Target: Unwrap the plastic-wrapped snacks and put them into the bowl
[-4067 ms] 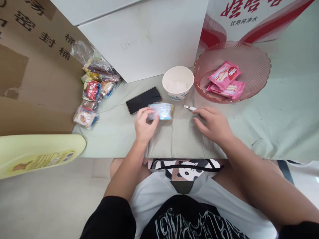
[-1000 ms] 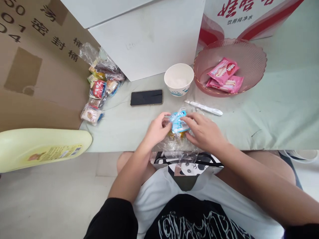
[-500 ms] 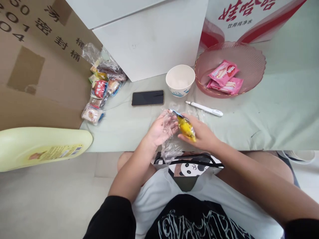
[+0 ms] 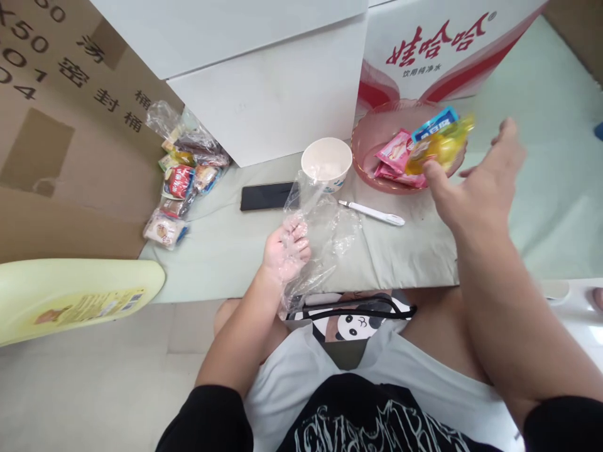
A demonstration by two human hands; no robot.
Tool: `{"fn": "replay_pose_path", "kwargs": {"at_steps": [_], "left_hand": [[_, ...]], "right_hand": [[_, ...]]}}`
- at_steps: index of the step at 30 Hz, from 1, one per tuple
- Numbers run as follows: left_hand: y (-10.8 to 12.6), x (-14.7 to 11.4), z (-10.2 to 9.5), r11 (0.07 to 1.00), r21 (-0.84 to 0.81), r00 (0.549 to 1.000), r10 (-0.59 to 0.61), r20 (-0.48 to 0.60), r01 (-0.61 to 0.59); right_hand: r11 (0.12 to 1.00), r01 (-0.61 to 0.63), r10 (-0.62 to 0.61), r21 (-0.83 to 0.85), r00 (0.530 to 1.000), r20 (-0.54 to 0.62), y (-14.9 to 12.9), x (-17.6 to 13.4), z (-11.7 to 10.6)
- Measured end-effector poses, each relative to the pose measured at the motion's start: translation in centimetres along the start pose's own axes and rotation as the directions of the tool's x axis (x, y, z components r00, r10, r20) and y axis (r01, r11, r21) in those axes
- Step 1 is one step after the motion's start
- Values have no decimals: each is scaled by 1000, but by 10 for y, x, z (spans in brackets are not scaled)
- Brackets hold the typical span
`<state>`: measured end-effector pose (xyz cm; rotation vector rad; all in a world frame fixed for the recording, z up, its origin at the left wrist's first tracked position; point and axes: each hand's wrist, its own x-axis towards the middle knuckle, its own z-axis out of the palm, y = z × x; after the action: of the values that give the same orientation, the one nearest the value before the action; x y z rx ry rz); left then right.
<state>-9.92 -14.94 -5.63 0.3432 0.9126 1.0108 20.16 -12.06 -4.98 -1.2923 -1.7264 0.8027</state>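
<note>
Open cloth point(image 4: 210, 238) between snack packets point(image 4: 179, 179) and phone point(image 4: 264, 196); more right of the right hand point(image 4: 485, 179). Plastic film point(image 4: 330, 242) at the left hand point(image 4: 287, 248) bars the middle, white cutter point(image 4: 377, 214) alongside. Cup point(image 4: 326, 158) and pink bowl point(image 4: 374, 125) obstruct the rear.

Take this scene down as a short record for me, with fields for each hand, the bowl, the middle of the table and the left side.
Left hand: fingers curled, clear plastic wrap against it; left hand in front of the phone
Right hand: right hand spread open, thumb by a yellow packet; blurred, contact unclear
Bowl: pink bowl with pink packets; yellow packet and blue packet overlap it in view
Middle: paper cup, phone left of it, white tool nearer the person
Left side: wrapped snacks by a cardboard box
</note>
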Motion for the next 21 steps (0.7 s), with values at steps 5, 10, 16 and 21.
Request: {"fn": "replay_pose_path", "kwargs": {"at_steps": [5,10,16,21], "left_hand": [[-6,-4,3,992,91,996,84,40,-88],[-13,-11,-5,1000,-6,1000,0,30,0],[-10,-20,-28,989,-116,994,103,49,-97],[15,-16,-26,970,-102,962,233,140,-220]], "right_hand": [[998,18,-16,-55,999,41,-1,-28,40],[932,-246,190,267,958,216,-6,-41,93],[527,-688,432,499,723,540,-33,-40,112],[396,-614,515,683,764,388,-36,-36,97]]}}
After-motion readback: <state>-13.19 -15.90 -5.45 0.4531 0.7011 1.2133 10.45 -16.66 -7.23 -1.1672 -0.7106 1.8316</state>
